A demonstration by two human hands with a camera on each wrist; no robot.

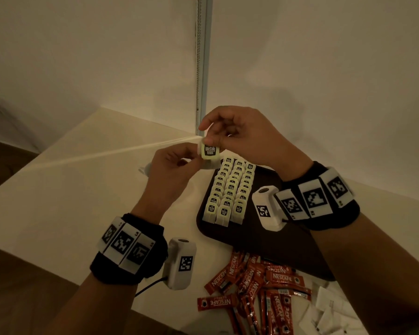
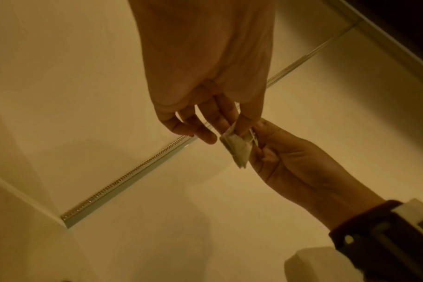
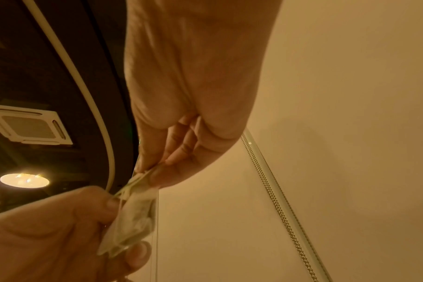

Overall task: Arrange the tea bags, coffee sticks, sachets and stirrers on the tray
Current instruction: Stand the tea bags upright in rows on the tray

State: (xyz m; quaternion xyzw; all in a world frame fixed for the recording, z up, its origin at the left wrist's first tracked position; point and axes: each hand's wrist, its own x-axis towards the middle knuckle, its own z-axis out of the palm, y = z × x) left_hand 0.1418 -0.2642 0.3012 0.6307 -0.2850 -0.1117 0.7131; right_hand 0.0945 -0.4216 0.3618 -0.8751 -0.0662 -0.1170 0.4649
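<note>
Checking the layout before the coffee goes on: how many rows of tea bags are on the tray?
3 rows of tea bags, side by side on the dark tray. One more tea bag is held above it.

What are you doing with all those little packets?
A person is sorting drink supplies onto a dark tray. Both hands are up in the air holding one tea bag: the right hand pinches its top, and the left hand holds it from the side. Three neat rows of tea bags already sit on the tray. The red coffee sticks lie in a loose pile on the table, and white sachets lie beside them.
</note>
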